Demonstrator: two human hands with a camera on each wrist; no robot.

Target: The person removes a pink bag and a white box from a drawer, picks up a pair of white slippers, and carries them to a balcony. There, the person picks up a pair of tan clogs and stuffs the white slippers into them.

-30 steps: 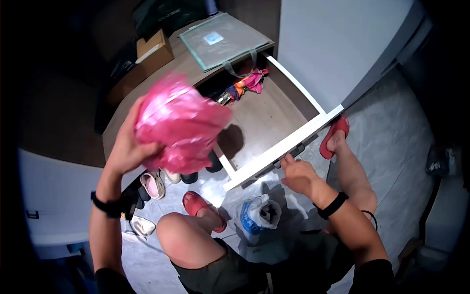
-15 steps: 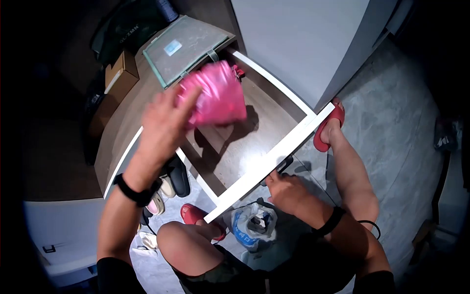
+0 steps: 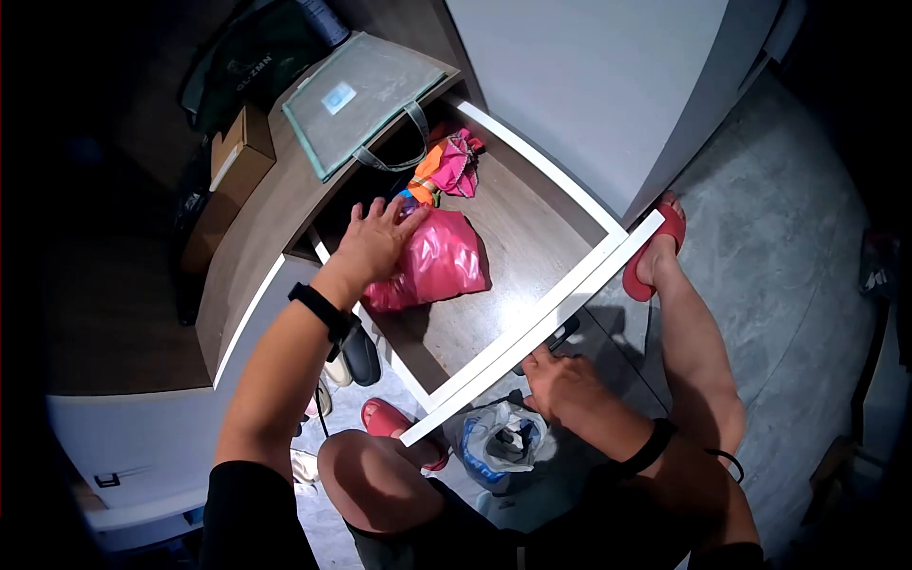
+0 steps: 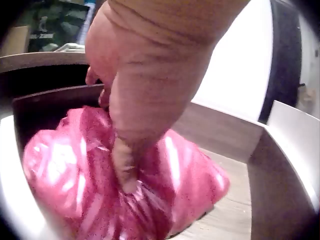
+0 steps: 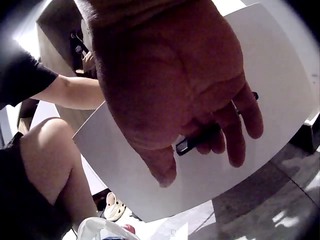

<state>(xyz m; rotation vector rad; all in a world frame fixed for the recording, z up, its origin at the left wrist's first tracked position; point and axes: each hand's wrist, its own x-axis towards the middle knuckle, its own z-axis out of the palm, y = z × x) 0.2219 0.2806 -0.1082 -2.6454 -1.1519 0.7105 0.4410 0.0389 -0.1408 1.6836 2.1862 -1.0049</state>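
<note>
A crumpled pink plastic bag (image 3: 444, 258) lies inside a pulled-out drawer (image 3: 541, 237), at its left side. My left hand (image 3: 375, 245) rests over the bag's left edge with fingers spread, and in the left wrist view the thumb (image 4: 125, 170) presses into the shiny plastic. At the drawer's white front, my right hand (image 3: 570, 385) is on the dark handle (image 5: 192, 144); two fingers hook behind it while the others hang across it. Behind the bag, a bright pink and orange cloth (image 3: 451, 166) lies at the drawer's back.
A clear flat bag (image 3: 356, 100) with green edging lies on the cabinet top, its strap hanging over the drawer. Nearby are a cardboard box (image 3: 242, 142) and a dark green bag (image 3: 256, 71). Below the drawer front stands an open white plastic bag (image 3: 502, 442), between feet in red slippers (image 3: 385, 416).
My left hand has carried the pink bag down and right into the drawer, and its fingers have spread out. The right hand stays at the handle, and the drawer's front appears nearer.
</note>
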